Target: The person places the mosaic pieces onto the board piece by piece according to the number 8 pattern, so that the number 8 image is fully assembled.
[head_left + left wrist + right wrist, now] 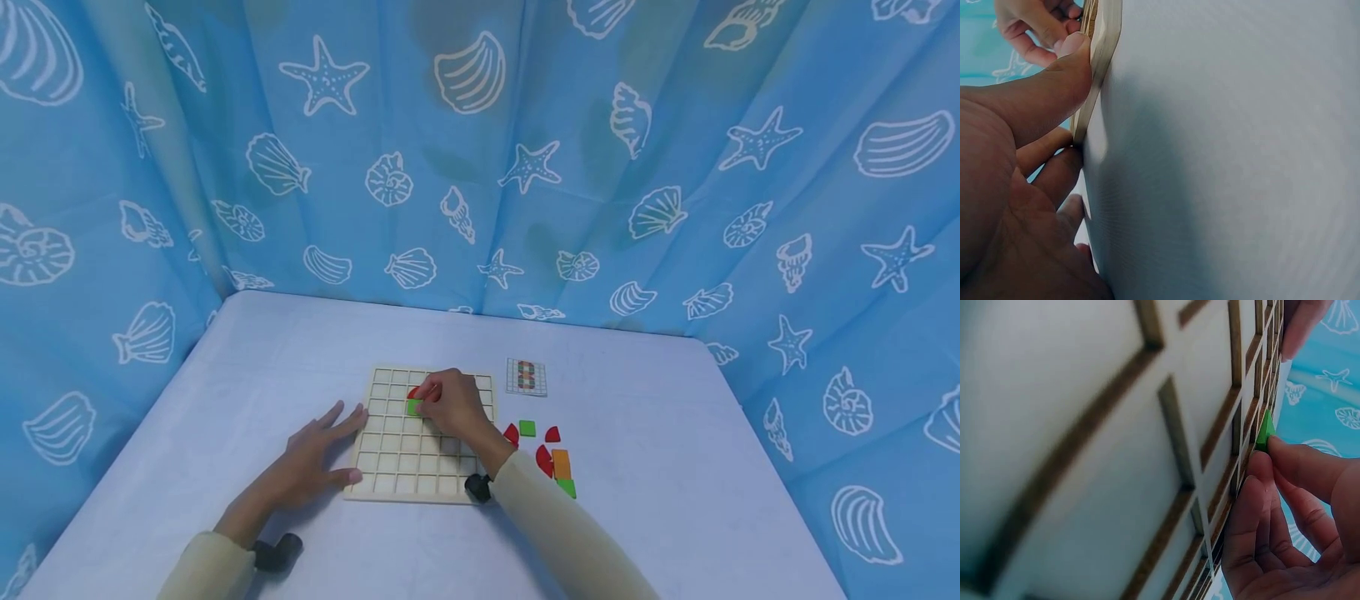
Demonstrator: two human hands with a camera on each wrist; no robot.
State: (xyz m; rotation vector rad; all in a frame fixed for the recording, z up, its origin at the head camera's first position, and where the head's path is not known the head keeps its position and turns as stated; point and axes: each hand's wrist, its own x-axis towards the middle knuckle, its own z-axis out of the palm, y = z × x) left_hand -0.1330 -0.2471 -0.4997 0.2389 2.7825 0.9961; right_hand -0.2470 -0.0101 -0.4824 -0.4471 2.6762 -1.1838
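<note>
A wooden grid board (386, 462) lies on the table, divided into small square cells. My right hand (453, 406) is over its upper middle and pinches a green square tile (413, 407) between thumb and fingers. In the right wrist view the green tile (1265, 432) stands tilted at the grid. Just beyond it a red piece (412, 392) sits on the board, partly hidden by the hand. My left hand (318, 454) rests at the board's left side, fingers spread, touching the edge. The left wrist view shows its thumb against the board's rim (1105, 50).
A small printed card (527, 377) with a coloured grid pattern lies right of the board. Near it are loose pieces: a green square (527, 428), red quarter-rounds (552, 434), an orange piece (561, 464) and another green piece (567, 487). A blue shell-patterned curtain (465, 167) surrounds the white table.
</note>
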